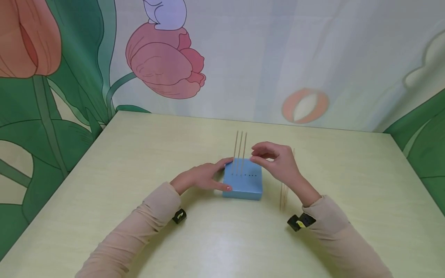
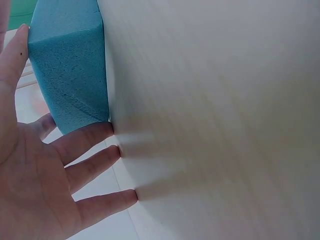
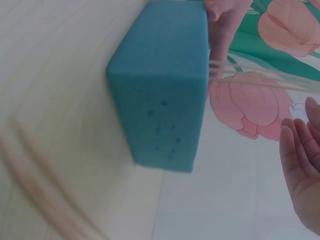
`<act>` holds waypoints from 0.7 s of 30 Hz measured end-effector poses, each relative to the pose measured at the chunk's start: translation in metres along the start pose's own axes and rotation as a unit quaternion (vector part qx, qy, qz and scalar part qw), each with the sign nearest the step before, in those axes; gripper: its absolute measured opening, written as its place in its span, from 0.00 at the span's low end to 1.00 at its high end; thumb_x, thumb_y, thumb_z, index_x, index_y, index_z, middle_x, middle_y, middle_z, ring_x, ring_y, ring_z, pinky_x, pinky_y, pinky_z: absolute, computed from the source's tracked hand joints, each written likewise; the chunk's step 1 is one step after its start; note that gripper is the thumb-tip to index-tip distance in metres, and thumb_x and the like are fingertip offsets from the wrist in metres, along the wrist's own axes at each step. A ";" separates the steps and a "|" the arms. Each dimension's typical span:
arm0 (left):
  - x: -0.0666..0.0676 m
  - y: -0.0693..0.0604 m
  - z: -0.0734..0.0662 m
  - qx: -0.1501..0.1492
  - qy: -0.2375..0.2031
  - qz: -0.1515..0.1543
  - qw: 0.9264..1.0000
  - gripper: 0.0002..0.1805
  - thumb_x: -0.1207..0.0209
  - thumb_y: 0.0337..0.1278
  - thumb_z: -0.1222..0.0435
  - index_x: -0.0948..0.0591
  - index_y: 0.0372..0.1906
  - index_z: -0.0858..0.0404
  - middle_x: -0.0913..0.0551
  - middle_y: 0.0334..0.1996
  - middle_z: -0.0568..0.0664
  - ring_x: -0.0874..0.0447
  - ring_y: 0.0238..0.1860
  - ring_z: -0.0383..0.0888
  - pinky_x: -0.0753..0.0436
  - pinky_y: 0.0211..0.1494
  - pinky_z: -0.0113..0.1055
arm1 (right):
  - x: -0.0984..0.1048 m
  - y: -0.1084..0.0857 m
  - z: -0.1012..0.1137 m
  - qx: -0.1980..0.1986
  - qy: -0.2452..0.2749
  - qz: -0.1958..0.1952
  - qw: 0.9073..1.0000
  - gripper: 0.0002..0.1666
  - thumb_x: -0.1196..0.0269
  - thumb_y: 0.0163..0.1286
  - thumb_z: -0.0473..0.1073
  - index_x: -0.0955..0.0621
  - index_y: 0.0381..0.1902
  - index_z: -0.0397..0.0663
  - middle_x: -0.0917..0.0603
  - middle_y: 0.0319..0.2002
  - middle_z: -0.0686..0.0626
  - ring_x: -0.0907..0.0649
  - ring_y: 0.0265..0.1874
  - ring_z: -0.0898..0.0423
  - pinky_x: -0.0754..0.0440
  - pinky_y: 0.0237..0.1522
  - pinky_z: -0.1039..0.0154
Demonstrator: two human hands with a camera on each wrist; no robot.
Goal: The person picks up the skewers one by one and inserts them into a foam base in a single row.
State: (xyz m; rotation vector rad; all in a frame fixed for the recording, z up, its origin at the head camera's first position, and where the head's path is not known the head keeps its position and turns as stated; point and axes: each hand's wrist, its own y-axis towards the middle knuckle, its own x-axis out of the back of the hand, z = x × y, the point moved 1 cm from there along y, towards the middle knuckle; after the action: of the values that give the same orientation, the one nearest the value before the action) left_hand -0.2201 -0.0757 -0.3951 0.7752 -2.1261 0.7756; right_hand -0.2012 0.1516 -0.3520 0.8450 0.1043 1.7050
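A blue foam block [image 1: 248,187] sits on the table with three thin wooden sticks [image 1: 238,152] upright in its left part. To their right, a row of small holes [image 1: 251,175] shows in the top. My left hand [image 1: 205,175] holds the block at its left side, thumb at the front and index finger at the back; in the left wrist view the other fingers [image 2: 100,206] spread down to the table. Above the block's back right corner is my right hand [image 1: 278,162], fingers slightly bent and thumb near them; I see nothing between them in the right wrist view.
Several loose sticks [image 1: 283,199] lie on the table right of the block, partly hidden under my right forearm. A curtain [image 1: 243,58] with printed flowers hangs behind the table [image 1: 146,150]. Both wrists carry small black devices [image 1: 179,216].
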 end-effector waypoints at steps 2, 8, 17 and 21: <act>0.000 0.000 -0.001 0.000 0.000 -0.001 1.000 0.50 0.40 0.49 0.44 0.55 0.71 0.50 0.40 0.66 0.52 0.38 0.63 0.49 0.38 0.62 0.45 | 0.006 -0.004 -0.003 -0.012 -0.009 0.006 1.000 0.14 0.32 0.52 0.32 0.19 0.39 0.35 0.16 0.31 0.43 0.17 0.29 0.55 0.21 0.34 0.69; 0.000 -0.001 -0.002 -0.005 -0.004 -0.001 1.000 0.50 0.40 0.49 0.44 0.55 0.71 0.51 0.40 0.66 0.54 0.41 0.65 0.50 0.40 0.63 0.45 | 0.024 -0.016 -0.018 -0.048 -0.057 0.022 0.997 0.22 0.30 0.51 0.35 0.21 0.45 0.38 0.16 0.34 0.44 0.18 0.33 0.53 0.21 0.34 0.65; 0.000 0.000 -0.001 0.001 0.000 -0.001 1.000 0.50 0.40 0.49 0.44 0.55 0.71 0.50 0.40 0.67 0.53 0.41 0.65 0.50 0.39 0.63 0.45 | 0.049 -0.031 -0.045 -0.099 -0.113 0.062 0.987 0.28 0.30 0.52 0.39 0.24 0.51 0.39 0.19 0.43 0.42 0.21 0.41 0.46 0.22 0.38 0.58; 0.000 -0.001 -0.002 -0.001 -0.004 0.000 1.000 0.49 0.40 0.50 0.44 0.55 0.71 0.50 0.41 0.67 0.53 0.41 0.65 0.51 0.40 0.63 0.46 | 0.057 -0.037 -0.056 -0.111 -0.136 0.088 0.980 0.32 0.30 0.52 0.41 0.27 0.54 0.36 0.22 0.48 0.38 0.24 0.45 0.43 0.24 0.41 0.53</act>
State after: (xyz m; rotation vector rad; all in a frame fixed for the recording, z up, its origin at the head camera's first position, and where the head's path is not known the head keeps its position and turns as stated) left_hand -0.2183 -0.0751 -0.3934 0.7794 -2.1330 0.7716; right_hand -0.2071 0.2336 -0.3844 0.9306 -0.3513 1.7083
